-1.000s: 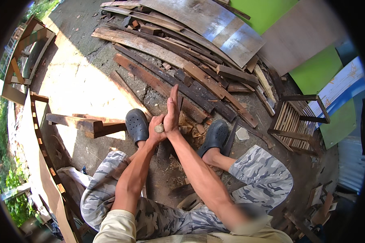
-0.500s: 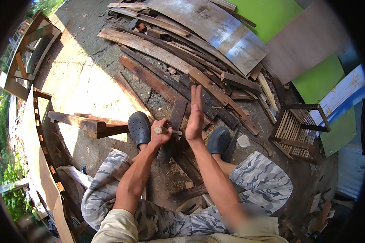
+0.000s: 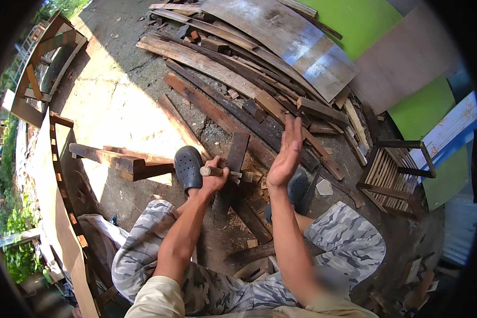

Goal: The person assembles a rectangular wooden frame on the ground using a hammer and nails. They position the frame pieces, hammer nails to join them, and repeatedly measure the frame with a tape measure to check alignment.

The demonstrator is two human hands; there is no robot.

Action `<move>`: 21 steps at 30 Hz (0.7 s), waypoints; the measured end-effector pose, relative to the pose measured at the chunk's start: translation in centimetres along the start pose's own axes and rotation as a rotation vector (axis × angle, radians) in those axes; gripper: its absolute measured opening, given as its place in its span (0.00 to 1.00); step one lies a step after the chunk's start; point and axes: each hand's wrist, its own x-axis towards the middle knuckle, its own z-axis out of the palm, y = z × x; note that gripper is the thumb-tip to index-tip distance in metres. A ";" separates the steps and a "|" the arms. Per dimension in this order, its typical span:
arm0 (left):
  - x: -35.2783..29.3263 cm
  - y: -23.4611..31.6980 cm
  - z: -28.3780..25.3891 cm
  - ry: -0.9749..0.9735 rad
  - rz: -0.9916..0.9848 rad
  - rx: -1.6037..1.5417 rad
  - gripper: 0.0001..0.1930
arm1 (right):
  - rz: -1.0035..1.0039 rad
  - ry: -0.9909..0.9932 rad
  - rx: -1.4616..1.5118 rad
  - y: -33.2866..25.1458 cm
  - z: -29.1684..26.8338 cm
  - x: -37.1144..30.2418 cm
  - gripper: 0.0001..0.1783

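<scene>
My left hand (image 3: 215, 175) is wrapped round a chisel (image 3: 208, 171), its pale wooden handle end poking out on the left. The chisel's metal blade shows to the right of my fist, against a dark wooden board (image 3: 237, 150) standing between my feet. My fist hides the middle of the tool, and I cannot tell how far the tip goes into the wood. To the right, my right hand (image 3: 285, 159) is raised with its fingers stretched out and its palm facing left. It holds nothing and is apart from the chisel and the board.
Long planks (image 3: 212, 66) lie piled ahead, with a large sheet (image 3: 289, 40) on top. Dark clogs (image 3: 188, 168) are on my feet at either side. A slatted wooden frame (image 3: 395, 172) stands right, a notched beam (image 3: 135, 161) lies left, and wood scraps (image 3: 254, 177) litter the ground.
My right hand has swung rightward, away from the chisel and board, and its fingers have tilted. My left hand keeps its grip on the chisel. The whole view has shifted slightly.
</scene>
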 end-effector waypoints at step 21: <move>-5.8 -4.0 -0.4 0.044 -0.117 0.035 0.46 | 0.078 -0.894 -0.721 0.1 2.4 -9.2 0.18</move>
